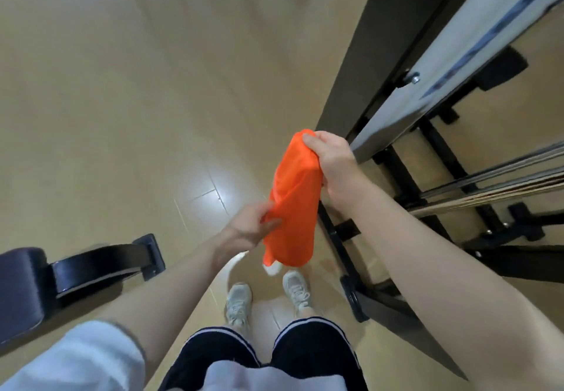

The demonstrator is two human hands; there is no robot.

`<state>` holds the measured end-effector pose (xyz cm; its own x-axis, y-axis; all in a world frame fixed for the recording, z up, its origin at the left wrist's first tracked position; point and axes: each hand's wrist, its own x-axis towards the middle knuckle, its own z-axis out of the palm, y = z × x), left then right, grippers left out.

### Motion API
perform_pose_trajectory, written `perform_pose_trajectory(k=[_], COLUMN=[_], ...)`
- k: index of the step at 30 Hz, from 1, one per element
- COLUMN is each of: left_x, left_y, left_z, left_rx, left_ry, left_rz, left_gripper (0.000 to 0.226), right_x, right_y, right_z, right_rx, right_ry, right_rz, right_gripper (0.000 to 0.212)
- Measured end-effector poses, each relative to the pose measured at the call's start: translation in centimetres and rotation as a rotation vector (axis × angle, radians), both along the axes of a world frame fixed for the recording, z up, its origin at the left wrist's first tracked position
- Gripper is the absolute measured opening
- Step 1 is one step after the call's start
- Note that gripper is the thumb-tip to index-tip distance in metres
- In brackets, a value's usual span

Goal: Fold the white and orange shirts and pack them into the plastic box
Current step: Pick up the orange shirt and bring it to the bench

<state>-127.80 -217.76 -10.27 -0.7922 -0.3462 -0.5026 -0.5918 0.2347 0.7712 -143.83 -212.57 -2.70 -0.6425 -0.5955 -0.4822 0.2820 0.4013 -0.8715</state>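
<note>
Gripping a bunched orange shirt [293,201], right hand [331,162] at top, left hand [248,227] pinching its side

Orange shirt [293,195]: bunched into a hanging roll, held in the air above the floor, white trim at bottom.

Bare forearms [427,256] on show here, no watch, no rings on the left hand [247,230] or the right hand [334,158]. A short white sleeve [73,357] sits at the left upper arm, and the hem of the same white top [268,377] shows at the bottom. Dark shorts [308,348] with thin white stripes along the leg hems. Down below, pale lace-up trainers [238,302], one on each foot.
</note>
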Motion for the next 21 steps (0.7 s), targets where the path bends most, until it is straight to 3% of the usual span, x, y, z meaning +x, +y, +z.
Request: perform_pose_trajectory(k=[2, 6, 11, 16, 18, 20, 21], left_x=[1.9, 6.0, 11.0, 16.1, 18.4, 20.9, 22.4], left_y=[-0.1, 0.1, 2.0, 2.7, 3.2, 3.8, 4.1], left_z=[1.1, 3.6, 6.6, 11.0, 13.0, 14.5, 15.0], left_rx=[0.022, 0.047, -0.128, -0.081, -0.039, -0.026, -0.042], left_ry=[0.032, 0.082, 0.014, 0.144, 0.205, 0.271, 0.297], left_rz=[0.225, 0.582, 0.996, 1.502, 1.642, 1.749, 1.787], left_gripper=[0.025, 0.013, 0.022, 0.008, 0.010, 0.015, 0.016], right_x=[0.6, 2.9, 9.3, 17.3, 20.7, 23.9, 25.5], right_y=[-1.6, -4.4, -6.1, -5.1, -3.9, -3.0, -2.8], right_z=[0.7, -0.4, -1.0, -0.5, 0.0, -0.1, -0.2], right_rx=[-0.005, 0.040, 0.031, -0.172, -0.269, -0.326, -0.348], right_ry=[0.006, 0.111, 0.135, 0.435, 0.462, 0.523, 0.568], right_rz=[0.094, 0.306, 0.790, 1.289, 1.447, 1.529, 1.527], right_gripper=[0.010, 0.023, 0.023, 0.078, 0.092, 0.090, 0.079])
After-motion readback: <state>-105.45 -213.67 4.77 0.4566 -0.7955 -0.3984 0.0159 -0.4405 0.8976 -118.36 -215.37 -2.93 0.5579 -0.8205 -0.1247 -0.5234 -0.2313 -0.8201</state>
